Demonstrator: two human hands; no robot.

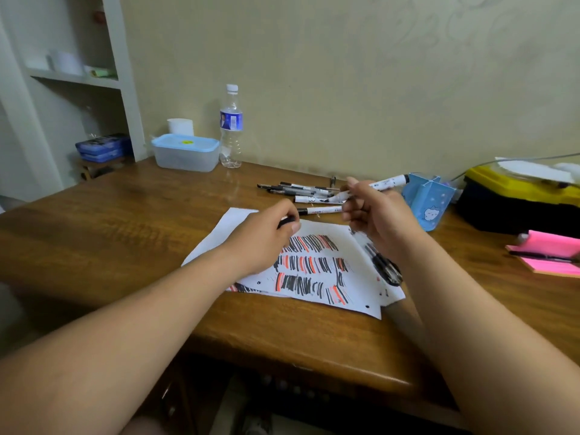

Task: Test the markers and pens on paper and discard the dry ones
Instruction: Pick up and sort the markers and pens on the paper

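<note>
The right hand [373, 215] pinches a smooth white marker [386, 183] above the far right corner of the paper [354, 296]. The marker lies sideways, one end pointing at the left hand [266, 237]. That hand pinches what looks like a small black cap [286, 221] at the paper's far edge. The paper is thin and scribbled.

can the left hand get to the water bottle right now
Probably yes: bare table lies between the left hand and the water bottle, with the pen pile off to the right. It pinches a black cap, though.
</note>
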